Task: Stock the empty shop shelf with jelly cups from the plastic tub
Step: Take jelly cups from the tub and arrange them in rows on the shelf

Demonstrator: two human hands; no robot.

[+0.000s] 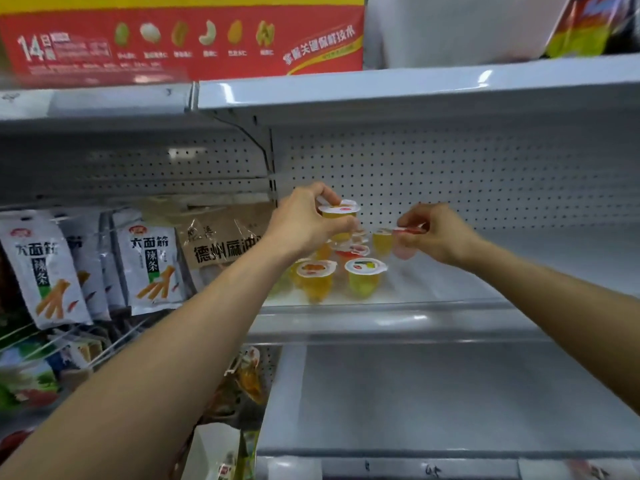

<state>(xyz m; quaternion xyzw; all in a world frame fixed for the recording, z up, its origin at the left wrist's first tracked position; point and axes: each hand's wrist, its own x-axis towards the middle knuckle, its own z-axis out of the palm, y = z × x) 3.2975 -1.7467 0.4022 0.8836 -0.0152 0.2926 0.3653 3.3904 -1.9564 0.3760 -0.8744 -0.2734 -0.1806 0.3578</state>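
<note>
My left hand (304, 220) grips a yellow jelly cup (341, 218) with a white lid, held above the white shelf (467, 271) near its left end. My right hand (436, 233) pinches a pale red jelly cup (407, 242) by its rim, just above the shelf. Under and between the hands several jelly cups stand on the shelf: an orange one (315, 277) and a green one (363, 277) in front, a yellow one (382, 240) and more behind. The plastic tub is not in view.
A perforated back panel (485, 174) closes the shelf behind. The shelf above (415, 95) carries a red carton (180, 39). Hanging snack packets (45, 268) and a brown packet (225, 237) fill the bay to the left. A lower white shelf (433, 393) lies below.
</note>
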